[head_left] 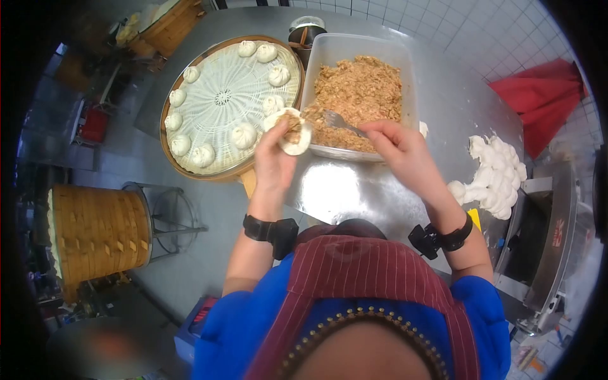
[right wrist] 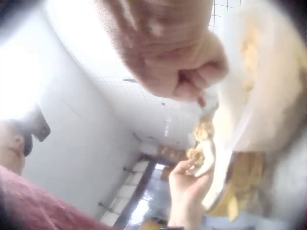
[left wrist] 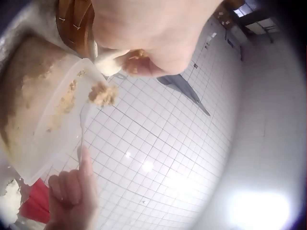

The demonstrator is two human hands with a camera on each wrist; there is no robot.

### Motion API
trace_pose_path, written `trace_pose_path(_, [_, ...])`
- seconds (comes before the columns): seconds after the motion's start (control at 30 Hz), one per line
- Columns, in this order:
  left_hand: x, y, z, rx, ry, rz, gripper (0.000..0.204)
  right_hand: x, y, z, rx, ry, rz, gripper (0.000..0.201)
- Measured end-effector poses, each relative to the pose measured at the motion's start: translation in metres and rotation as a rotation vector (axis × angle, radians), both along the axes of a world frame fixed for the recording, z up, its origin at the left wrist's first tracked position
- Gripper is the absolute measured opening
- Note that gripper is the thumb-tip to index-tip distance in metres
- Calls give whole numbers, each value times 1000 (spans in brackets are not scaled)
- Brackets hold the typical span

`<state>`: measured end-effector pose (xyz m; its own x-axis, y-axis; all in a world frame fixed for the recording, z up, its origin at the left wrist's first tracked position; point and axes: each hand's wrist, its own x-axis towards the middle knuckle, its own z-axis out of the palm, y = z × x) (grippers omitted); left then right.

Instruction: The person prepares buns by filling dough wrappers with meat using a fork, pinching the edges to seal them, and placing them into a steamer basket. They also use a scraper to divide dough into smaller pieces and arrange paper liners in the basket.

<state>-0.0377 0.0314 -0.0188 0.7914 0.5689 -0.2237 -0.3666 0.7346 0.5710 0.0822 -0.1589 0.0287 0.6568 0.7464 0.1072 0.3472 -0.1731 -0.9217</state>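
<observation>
My left hand holds a round white dough wrapper with some minced filling on it, thumb over the top. My right hand grips a metal fork by its handle, over the near left part of a plastic tub of minced filling. A lump of filling clings to the fork's tip in the left wrist view, close to the wrapper. Beside the left hand, several pleated buns sit around the edge of a round steamer tray.
Dough pieces lie heaped on the metal table at the right, near a machine. A dark pot stands behind the tray. Stacked bamboo steamers are at the lower left, and a red cloth hangs at the right.
</observation>
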Motion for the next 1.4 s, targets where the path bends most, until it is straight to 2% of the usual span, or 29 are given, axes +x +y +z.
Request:
trace_pose_path(0.03, [6, -6, 0, 4, -1, -3, 35, -8, -1, 2, 4, -1, -3, 21])
trace_pose_path(0.1, [22, -18, -3, 291, 164, 12, 33, -26, 1, 6, -36, -509, 4, 19])
trace_pose_path(0.13, [27, -22, -12, 400, 161, 21, 34, -29, 2, 1, -87, -607, 31, 17])
trace_pose_path(0.3, [27, -21, -21, 433, 171, 113, 33, -23, -13, 5, -53, -491, 20, 18])
trace_pose_path(0.37, [22, -16, -20, 278, 141, 82, 31, -18, -20, 12, -59, -468, 23, 19])
trace_pose_path(0.4, [21, -16, -20, 278, 141, 90, 31, -18, -22, 19, -104, -448, 4, 19])
trace_pose_path(0.47, [20, -13, -20, 81, 125, 134, 30, -20, -22, 24, -144, -427, -12, 19])
trace_pose_path(0.53, [21, -10, -26, 17, 106, 116, 30, -26, -20, 25, -55, -662, 37, 19])
trace_pose_path(0.6, [21, -10, -26, -47, 87, 96, 30, -29, -21, 24, -55, -739, 58, 20])
trace_pose_path(0.7, [22, -17, -18, -21, 100, 119, 31, -29, -19, 20, -37, -872, 81, 25])
trace_pose_path(0.83, [24, -22, -18, 89, 118, 34, 38, -23, -18, 12, -31, -1015, 66, 32])
trace_pose_path(0.9, [23, -22, -17, 97, 105, -18, 42, -17, -17, 7, -50, -1044, 45, 31])
trace_pose_path(0.97, [22, -26, -9, 39, 100, -161, 43, -8, -16, 0, -70, -1072, 25, 30])
trace_pose_path(1.03, [20, -25, -15, 28, 53, -235, 45, 5, -16, -7, -219, -1068, -81, 23])
trace_pose_path(1.07, [18, -25, -15, -98, -6, -266, 45, 11, -16, -12, -221, -1069, -85, 23])
trace_pose_path(1.1, [17, -26, -13, -223, -66, -294, 46, 16, -17, -17, -299, -1052, -62, 19])
trace_pose_path(1.17, [15, -28, -3, -261, -116, -336, 47, 28, -10, -39, -378, -1035, -41, 15])
trace_pose_path(1.23, [13, -33, 3, -304, -156, -379, 49, 38, 3, -67, -556, -913, 210, 12])
trace_pose_path(1.27, [14, -37, 3, -257, -145, -381, 47, 44, 9, -69, -558, -909, 209, 12])
trace_pose_path(1.33, [16, -43, 5, -209, -138, -377, 46, 54, 21, -68, -736, -797, 212, 13])
trace_pose_path(1.37, [16, -44, 6, -28, -81, -370, 44, 52, 19, -66, -732, -800, 216, 13])
trace_pose_path(1.4, [15, -44, 8, 152, -23, -361, 43, 47, 12, -60, -513, -803, 146, 16])
